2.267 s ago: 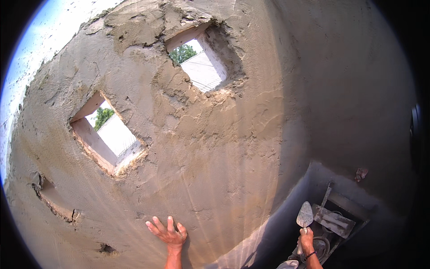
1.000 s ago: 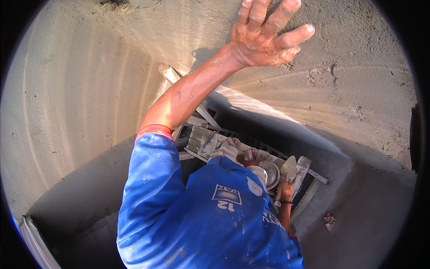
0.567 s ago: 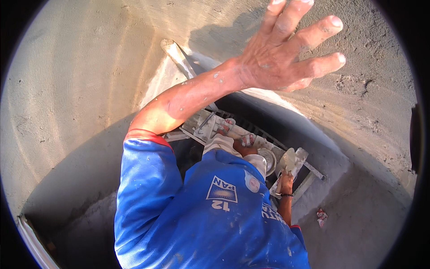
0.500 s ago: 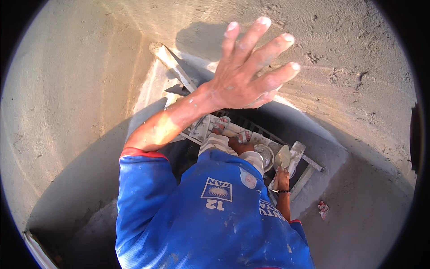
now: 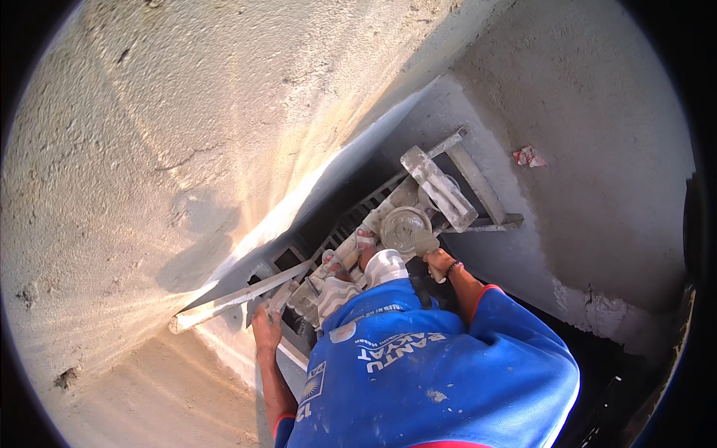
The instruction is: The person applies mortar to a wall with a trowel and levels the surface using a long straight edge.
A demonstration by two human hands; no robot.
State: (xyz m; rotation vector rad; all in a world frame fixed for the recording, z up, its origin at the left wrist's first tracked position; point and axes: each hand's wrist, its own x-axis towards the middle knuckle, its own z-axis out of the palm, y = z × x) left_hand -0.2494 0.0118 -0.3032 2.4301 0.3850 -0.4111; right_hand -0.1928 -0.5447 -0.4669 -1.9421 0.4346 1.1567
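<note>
My right hand (image 5: 441,263) is closed round the pale handle of a trowel (image 5: 426,243), its small mortar-smeared blade beside the rim of a round bucket (image 5: 404,226). Grey-white mortar coats the bucket, which stands by my feet on a plank platform. At the left, my left hand (image 5: 266,326) has its fingers curled beside the end of a wooden piece (image 5: 281,296). A thin grey edge shows by these fingers, and I cannot make out what they hold.
A mortar-smeared board (image 5: 439,187) lies across the platform's right end, near a wooden frame (image 5: 476,181). A long wooden pole (image 5: 239,296) slants toward the rough plastered wall (image 5: 172,112). My sandalled feet (image 5: 364,239) rest on the planks. Crumpled red-and-white paper (image 5: 529,156) lies at the upper right.
My left hand has come down from the wall, and its spread fingers are now curled. The view has turned. The trowel is still in my right hand, its blade now beside the bucket.
</note>
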